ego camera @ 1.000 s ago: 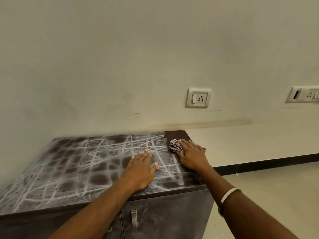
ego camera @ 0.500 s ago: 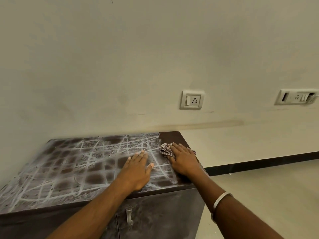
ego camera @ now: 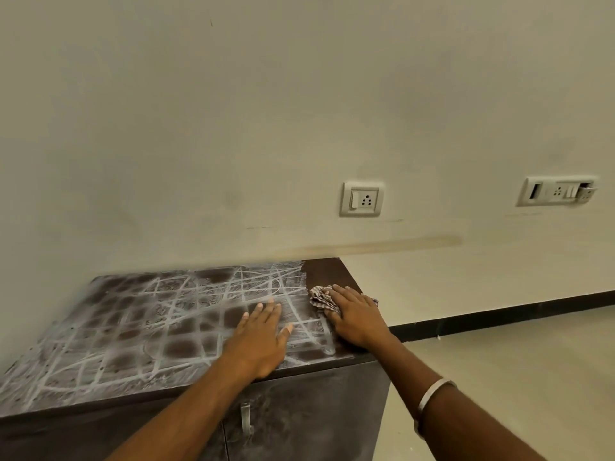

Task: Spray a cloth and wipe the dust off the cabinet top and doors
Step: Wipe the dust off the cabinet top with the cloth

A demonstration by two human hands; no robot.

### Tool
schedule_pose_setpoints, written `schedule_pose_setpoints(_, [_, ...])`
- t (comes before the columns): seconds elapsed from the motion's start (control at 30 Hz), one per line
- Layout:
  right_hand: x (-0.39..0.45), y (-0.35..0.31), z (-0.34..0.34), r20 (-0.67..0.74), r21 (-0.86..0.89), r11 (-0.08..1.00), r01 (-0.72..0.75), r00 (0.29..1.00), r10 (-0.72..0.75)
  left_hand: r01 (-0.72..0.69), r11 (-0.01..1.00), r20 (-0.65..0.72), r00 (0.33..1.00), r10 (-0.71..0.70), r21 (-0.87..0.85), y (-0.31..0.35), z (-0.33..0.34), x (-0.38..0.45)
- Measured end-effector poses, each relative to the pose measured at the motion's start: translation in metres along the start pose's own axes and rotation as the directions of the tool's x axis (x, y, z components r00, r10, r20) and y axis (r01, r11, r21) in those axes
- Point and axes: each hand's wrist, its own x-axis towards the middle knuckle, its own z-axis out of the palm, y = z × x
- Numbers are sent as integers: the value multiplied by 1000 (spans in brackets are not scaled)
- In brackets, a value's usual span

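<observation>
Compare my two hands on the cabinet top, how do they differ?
The left hand rests flat on the dusty surface with nothing under it; the right hand presses the checked cloth by the wiped dark strip. The right arm wears a white bangle; the left arm is bare. Both lie palm down with fingers straight on the cabinet top.

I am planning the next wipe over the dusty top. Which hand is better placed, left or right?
Right, probably. The right hand presses the cloth on the top, at the border between the clean strip and the dust. The left hand lies flat on the dust and has no cloth.
</observation>
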Motion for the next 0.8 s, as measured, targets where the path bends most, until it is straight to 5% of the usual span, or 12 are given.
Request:
schedule_pose_setpoints(0.2, [-6, 12, -3, -28, -2, 994, -105, 994, 105, 8, 1000, -12, 1000, -8, -12, -3, 1, -5])
schedule_pose_setpoints(0.43, [-25, 9, -2, -24, 9, 1000, 16, 1000, -16, 16, 1000, -18, 1000, -16, -8, 1, 1, -6])
schedule_pose_setpoints(0.6, [-27, 10, -8, -35, 7, 996, -92, 995, 92, 6, 1000, -23, 1000, -6, -24, 1, 3, -12])
schedule_pose_setpoints(0.8, [-40, -2, 0, -55, 13, 999, 41, 998, -40, 5, 999, -28, 1000, -6, -32, 4, 5, -14])
